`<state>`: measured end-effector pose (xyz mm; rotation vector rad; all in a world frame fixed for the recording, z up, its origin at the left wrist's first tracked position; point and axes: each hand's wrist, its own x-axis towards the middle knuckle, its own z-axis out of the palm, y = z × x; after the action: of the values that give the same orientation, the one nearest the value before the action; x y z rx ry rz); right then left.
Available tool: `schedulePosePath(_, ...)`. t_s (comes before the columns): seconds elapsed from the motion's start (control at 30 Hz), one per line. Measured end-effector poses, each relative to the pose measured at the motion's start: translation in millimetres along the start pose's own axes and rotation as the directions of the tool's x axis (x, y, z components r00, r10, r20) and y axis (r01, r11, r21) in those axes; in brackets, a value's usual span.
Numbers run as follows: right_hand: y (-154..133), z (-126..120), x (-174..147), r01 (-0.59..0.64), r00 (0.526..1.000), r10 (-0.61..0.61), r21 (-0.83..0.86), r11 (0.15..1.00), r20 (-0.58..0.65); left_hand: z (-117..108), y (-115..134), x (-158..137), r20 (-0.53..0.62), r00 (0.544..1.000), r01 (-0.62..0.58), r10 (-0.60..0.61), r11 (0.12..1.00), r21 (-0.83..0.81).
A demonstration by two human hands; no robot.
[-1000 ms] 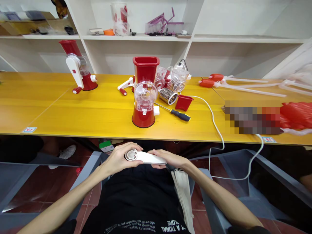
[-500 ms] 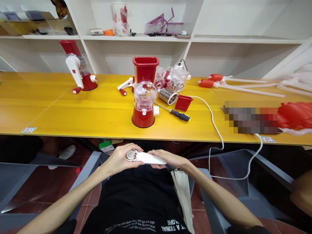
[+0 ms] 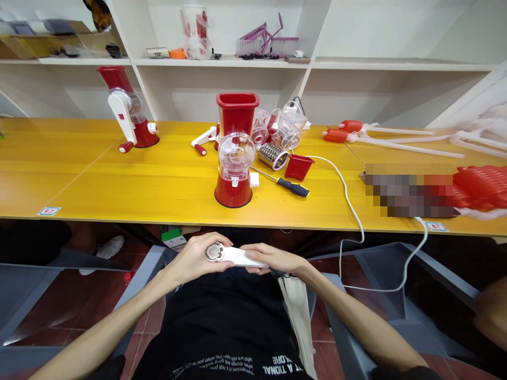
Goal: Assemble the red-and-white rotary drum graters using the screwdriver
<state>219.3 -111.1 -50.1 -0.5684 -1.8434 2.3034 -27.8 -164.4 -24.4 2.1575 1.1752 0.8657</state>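
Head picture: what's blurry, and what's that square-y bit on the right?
In the head view, coarse squares cover part of the table on the right; in the head view, the white pile by the right edge looks smeared, but the white handle looks fairly clear.

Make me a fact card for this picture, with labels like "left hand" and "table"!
Left hand: holding the white handle by its round end
Right hand: holding the handle's other end
Table: yellow
Table middle: red-and-clear grinder, upright
To its right: screwdriver, metal drum, red cup
Table left: another grinder, upright
Shelf: purple pieces, orange thing
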Motion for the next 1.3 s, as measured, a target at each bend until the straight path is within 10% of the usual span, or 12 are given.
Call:
schedulePosePath(0.9,1,7,-4,0.050,0.999,-0.051,-0.102,0.993,-0.004,2,-7,0,0.071,0.998,0.002,0.002,0.999,-0.049)
schedulePosePath(1.3,2,15,-1,0.157,0.963,-0.222,-0.351,0.923,-0.152,10,4,4,-0.093,0.942,0.290,-0.324,0.919,-0.269)
